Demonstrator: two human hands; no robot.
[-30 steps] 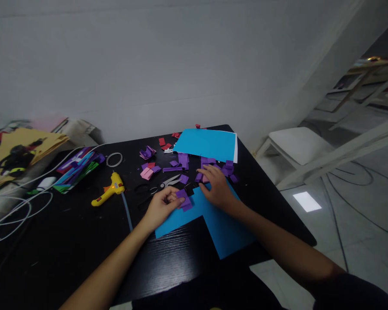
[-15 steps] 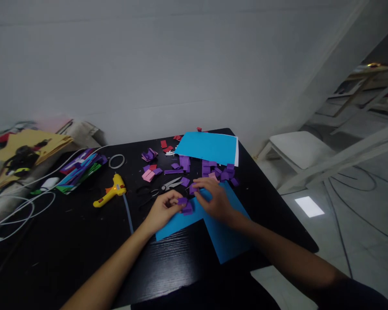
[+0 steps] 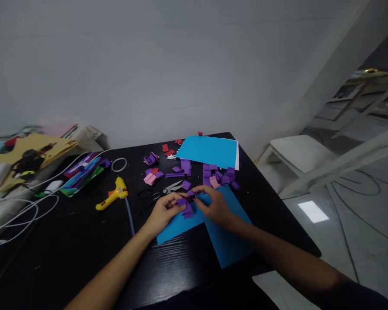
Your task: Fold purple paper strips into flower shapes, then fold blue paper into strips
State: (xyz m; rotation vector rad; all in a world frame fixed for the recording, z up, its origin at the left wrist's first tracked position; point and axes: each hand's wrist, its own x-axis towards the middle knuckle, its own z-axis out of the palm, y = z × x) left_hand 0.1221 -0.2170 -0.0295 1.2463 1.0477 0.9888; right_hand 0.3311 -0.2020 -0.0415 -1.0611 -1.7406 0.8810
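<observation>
Folded purple paper (image 3: 187, 209) is pinched between the thumb and fingers of my left hand (image 3: 163, 214), above a blue sheet (image 3: 177, 228). My right hand (image 3: 214, 206) is close beside it on the right, its fingers closed on a small purple piece (image 3: 191, 193). Something thin and dark shows between the two hands, too small to make out. Scissors (image 3: 173, 187) lie just beyond my left hand. More purple pieces (image 3: 225, 177) and a pink piece (image 3: 214, 182) are scattered past my right hand.
A yellow glue gun (image 3: 113, 194) and a grey ring (image 3: 119, 164) are to the left on the black table (image 3: 77, 241). Another blue sheet (image 3: 210, 150) lies at the back. White cables and piled paper (image 3: 35, 148) fill the far left. A white chair (image 3: 300, 153) stands right.
My right hand has come nearer to my left, with the small purple piece now close to the folded paper. The folded paper has tilted. The whole view has shifted slightly.
</observation>
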